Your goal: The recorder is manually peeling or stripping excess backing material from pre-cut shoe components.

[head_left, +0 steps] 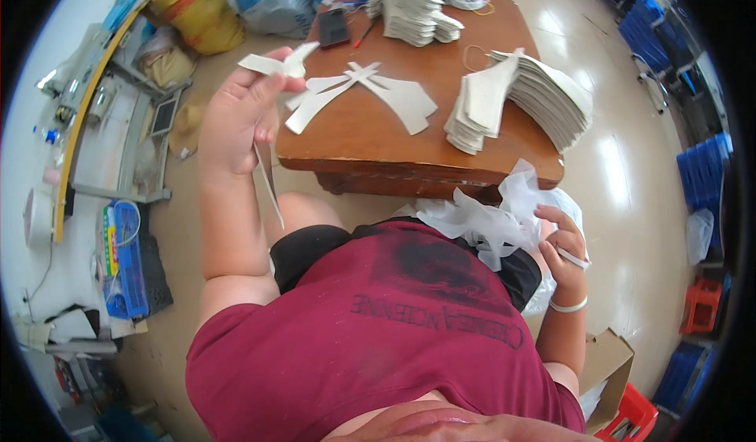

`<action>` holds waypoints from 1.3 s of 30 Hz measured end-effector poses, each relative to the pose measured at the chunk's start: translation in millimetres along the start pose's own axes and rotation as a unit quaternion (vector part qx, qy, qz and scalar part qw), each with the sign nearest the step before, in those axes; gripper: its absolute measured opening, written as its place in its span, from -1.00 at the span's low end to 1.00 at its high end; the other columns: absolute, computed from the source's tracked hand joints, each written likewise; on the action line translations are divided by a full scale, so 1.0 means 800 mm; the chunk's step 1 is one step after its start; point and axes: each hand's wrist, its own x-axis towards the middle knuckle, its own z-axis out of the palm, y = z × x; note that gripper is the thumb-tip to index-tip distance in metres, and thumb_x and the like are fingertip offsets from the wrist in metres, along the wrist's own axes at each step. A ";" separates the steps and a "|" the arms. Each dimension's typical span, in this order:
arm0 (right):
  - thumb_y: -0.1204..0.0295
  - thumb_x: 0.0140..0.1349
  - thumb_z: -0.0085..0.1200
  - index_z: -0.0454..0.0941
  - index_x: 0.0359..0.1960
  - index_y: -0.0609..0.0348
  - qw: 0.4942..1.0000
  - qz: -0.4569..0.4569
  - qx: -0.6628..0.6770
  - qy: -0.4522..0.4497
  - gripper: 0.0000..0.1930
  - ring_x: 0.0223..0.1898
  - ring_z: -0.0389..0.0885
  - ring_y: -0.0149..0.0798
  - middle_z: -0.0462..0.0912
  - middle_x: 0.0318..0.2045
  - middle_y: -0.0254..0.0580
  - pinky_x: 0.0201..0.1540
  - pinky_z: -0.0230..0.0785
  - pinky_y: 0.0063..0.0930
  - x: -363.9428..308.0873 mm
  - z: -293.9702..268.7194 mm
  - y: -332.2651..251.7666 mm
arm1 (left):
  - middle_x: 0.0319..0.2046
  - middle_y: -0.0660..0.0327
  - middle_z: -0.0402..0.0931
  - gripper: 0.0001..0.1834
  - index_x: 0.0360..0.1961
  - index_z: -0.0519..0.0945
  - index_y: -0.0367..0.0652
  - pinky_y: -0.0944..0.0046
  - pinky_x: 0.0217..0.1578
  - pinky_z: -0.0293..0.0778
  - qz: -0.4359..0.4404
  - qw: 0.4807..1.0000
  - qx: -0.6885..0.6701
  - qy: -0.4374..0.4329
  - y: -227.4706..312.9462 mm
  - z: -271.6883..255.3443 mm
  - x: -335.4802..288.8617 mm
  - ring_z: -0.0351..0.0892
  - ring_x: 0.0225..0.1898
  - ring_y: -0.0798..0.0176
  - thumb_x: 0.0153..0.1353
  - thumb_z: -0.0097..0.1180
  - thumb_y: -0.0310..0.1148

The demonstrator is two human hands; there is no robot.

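My left hand is raised left of the table, closed on a white cut piece of sheet material. Its curved ends stick out above the fingers, and a thin white strip hangs below the hand. My right hand is over my lap with its fingers loosely apart, beside crumpled translucent white film strips. A narrow white band crosses its fingers. On the table, flat white cut pieces lie crossed over one another.
The brown wooden table bears a curved stack of white pieces, another stack farther back and a dark box. Bulging bags stand behind. A cardboard box and a red stool are at my right.
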 end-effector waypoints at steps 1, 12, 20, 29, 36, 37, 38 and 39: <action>0.48 0.03 0.18 0.37 -0.65 0.27 1.000 0.004 -0.009 0.008 -0.76 -0.16 0.64 0.02 0.64 -0.11 0.18 -0.05 0.42 -0.19 0.002 0.002 0.005 | -0.30 0.10 0.67 -0.62 0.15 0.48 -0.24 0.57 -0.72 0.16 0.000 1.000 -0.005 -0.012 0.001 0.011 0.001 0.22 -0.75 0.62 0.34 0.11 -0.40; 0.13 0.12 0.33 0.38 -0.59 -0.01 0.841 0.131 0.525 -0.031 -0.62 -0.38 0.65 -0.24 0.27 0.34 0.28 -0.46 0.36 -0.53 0.068 0.096 0.026 | -0.24 0.05 0.67 -0.54 0.27 0.35 -0.33 0.62 -0.76 0.06 -0.079 0.955 -0.003 -0.286 0.022 0.198 0.002 0.15 -0.80 0.63 0.39 -0.03 -0.39; -0.03 0.20 0.22 0.44 0.12 0.21 0.742 0.061 0.648 0.162 -0.36 -0.55 0.41 -0.40 0.61 -0.04 -0.25 -0.40 0.21 -0.51 0.061 0.077 0.026 | -0.21 0.12 0.69 -0.69 -0.02 0.57 -0.37 0.57 -0.72 0.19 -0.187 0.926 -0.026 -0.326 -0.030 0.249 0.015 0.21 -0.76 0.62 0.40 -0.04 -0.35; 0.20 0.35 0.10 0.46 -0.42 0.14 0.753 0.199 0.506 0.370 -0.71 -0.57 0.39 -0.29 0.49 -0.62 -0.17 -0.42 0.25 -0.42 0.082 0.004 0.039 | -0.31 0.16 0.67 -0.54 0.22 0.38 -0.34 0.54 -0.60 0.36 -0.291 0.886 -0.047 -0.357 -0.078 0.258 0.046 0.41 -0.64 0.54 0.36 0.04 -0.35; 0.19 0.26 0.25 0.40 -0.34 0.26 0.790 0.272 0.394 0.383 -0.62 -0.61 0.36 -0.37 0.47 -0.54 -0.21 -0.55 0.17 -0.46 0.158 -0.039 0.070 | -0.15 0.16 0.63 -0.40 0.38 0.25 -0.20 0.49 -0.30 0.49 -0.096 0.944 0.075 -0.307 -0.105 0.239 0.130 0.55 -0.35 0.50 0.33 0.10 -0.43; 0.19 0.26 0.25 0.40 -0.34 0.26 0.790 0.272 0.393 0.385 -0.62 -0.61 0.36 -0.37 0.47 -0.54 -0.21 -0.55 0.17 -0.46 0.171 -0.044 0.080 | -0.12 0.17 0.63 -0.45 0.34 0.34 -0.20 0.47 -0.19 0.50 -0.055 0.951 0.114 -0.281 -0.116 0.244 0.150 0.58 -0.24 0.49 0.33 0.10 -0.45; 0.18 0.26 0.25 0.40 -0.34 0.27 0.797 0.268 0.383 0.383 -0.61 -0.62 0.36 -0.38 0.50 -0.52 -0.20 -0.56 0.17 -0.46 0.185 -0.049 0.091 | -0.08 0.24 0.62 -0.59 0.20 0.51 -0.21 0.43 -0.03 0.45 -0.037 0.958 0.097 -0.268 -0.115 0.254 0.158 0.55 -0.09 0.48 0.33 0.12 -0.46; 0.17 0.26 0.25 0.40 -0.34 0.28 0.803 0.265 0.373 0.381 -0.60 -0.62 0.36 -0.38 0.52 -0.50 -0.18 -0.57 0.16 -0.45 0.198 -0.053 0.098 | -0.08 0.24 0.62 -0.59 0.20 0.51 -0.21 0.43 -0.03 0.45 -0.035 0.958 0.096 -0.270 -0.117 0.263 0.165 0.55 -0.09 0.48 0.33 0.12 -0.46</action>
